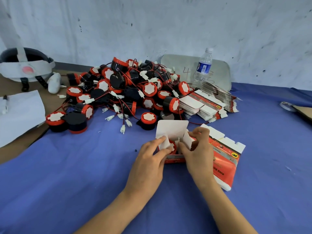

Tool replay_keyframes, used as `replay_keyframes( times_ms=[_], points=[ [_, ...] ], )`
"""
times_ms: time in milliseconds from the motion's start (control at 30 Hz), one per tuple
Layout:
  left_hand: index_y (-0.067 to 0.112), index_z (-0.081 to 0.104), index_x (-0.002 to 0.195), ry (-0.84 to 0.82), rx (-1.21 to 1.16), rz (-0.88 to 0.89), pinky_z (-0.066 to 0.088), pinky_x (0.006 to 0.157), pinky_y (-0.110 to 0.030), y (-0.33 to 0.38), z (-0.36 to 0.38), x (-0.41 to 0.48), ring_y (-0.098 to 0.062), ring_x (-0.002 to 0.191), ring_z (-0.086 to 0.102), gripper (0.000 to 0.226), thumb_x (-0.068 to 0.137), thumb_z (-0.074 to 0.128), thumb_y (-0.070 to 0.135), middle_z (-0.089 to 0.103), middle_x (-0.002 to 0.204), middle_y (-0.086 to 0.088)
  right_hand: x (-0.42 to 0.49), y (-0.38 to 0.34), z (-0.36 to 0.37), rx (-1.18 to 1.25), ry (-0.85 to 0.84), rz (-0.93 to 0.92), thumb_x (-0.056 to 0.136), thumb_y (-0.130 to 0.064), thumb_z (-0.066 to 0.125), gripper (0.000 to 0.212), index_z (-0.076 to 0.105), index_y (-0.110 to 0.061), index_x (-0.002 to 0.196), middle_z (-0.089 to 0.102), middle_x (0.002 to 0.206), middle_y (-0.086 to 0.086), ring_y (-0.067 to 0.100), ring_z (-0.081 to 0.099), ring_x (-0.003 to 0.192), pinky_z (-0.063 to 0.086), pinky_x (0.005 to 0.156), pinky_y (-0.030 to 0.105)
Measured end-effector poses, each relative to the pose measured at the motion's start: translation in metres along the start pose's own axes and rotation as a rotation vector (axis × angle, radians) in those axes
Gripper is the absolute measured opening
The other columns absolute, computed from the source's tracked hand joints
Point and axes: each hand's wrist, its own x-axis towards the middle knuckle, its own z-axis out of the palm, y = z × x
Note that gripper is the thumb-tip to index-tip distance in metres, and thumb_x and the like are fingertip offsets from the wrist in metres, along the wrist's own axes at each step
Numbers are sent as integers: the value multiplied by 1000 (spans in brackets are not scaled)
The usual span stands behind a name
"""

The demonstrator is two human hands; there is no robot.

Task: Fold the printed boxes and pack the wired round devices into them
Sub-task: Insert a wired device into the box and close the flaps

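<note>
A small red printed box (174, 157) stands open on the blue cloth, its white lid flap (171, 128) raised at the back. A red-and-black round device (172, 146) with its white connector sits inside. My left hand (150, 157) pinches the left side flap of the box. My right hand (197, 149) pinches the right side flap. A large heap of round wired devices (121, 92) lies behind. Flat unfolded boxes are stacked at the back right (207, 103), and a few flat boxes (226, 159) lie under my right wrist.
A water bottle (203, 68) stands against a grey tray (221, 71) by the wall. A white headset (25, 66) and white paper (18, 114) lie at the left. A tape roll (287, 105) and cardboard piece sit at the right edge.
</note>
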Motion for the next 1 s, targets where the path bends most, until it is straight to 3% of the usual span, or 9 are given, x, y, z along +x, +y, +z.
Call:
replay_keyframes(
  times_ms=[100,167,367,433,533,667,733,833,1000],
  points=[
    [17,70,117,-36,35,38,52,94,-39,-2,1,1,-27,123,51,41,82,70,-4,61,128,-3,-2,0,1,-102,19,-76,84,-19,72,24,57,-27,100,62,83,-11,8,58,69,52,63,31],
    [20,70,118,-31,55,62,52,93,-40,-2,1,1,-30,121,53,51,77,71,-10,62,126,-3,-3,0,1,-144,36,-107,84,-18,72,24,62,-26,104,63,91,-9,9,57,70,52,66,33],
    [18,66,124,-8,59,108,47,92,-32,-1,4,-1,-32,117,54,59,74,71,-14,65,122,0,2,1,-2,-149,-65,-176,77,3,72,18,71,-11,88,62,107,-7,19,61,92,42,72,22],
    [13,66,124,-8,57,90,50,94,-37,-2,5,-1,-32,120,53,52,78,70,-10,65,123,0,6,-1,-7,-180,-143,-208,78,2,71,18,73,-9,92,61,111,-8,17,61,97,43,74,17],
    [10,65,124,-21,64,75,47,99,-39,-3,5,0,-30,125,51,46,81,69,-7,64,125,-1,8,-1,-17,-115,-259,-195,82,-4,70,22,73,-11,103,51,111,-26,9,58,103,40,73,3],
    [12,58,133,-56,-24,40,34,111,-29,-6,6,0,-12,135,37,47,89,60,-4,56,136,2,5,0,-24,-48,-309,-201,89,-18,63,21,74,-15,107,42,110,-39,-1,48,117,35,79,-1],
    [14,53,137,-59,-69,18,28,113,-21,-7,6,0,-3,136,31,47,93,55,-2,52,140,2,6,1,-21,-97,-304,-207,92,-15,60,20,75,-14,105,49,110,-30,4,52,115,35,81,1],
    [20,50,139,-100,-89,36,26,113,-18,-6,6,0,-4,138,31,52,93,53,-3,49,143,3,8,3,-19,-153,-299,-234,92,-9,61,19,75,-11,104,53,112,-12,6,57,97,36,78,3],
    [25,54,136,-133,-68,82,9,109,-3,-6,8,2,-3,139,21,44,95,56,7,46,146,3,9,7,-17,-98,-307,-200,90,-10,64,16,74,-12,102,54,108,-13,-3,54,87,39,75,6]
  ],
)
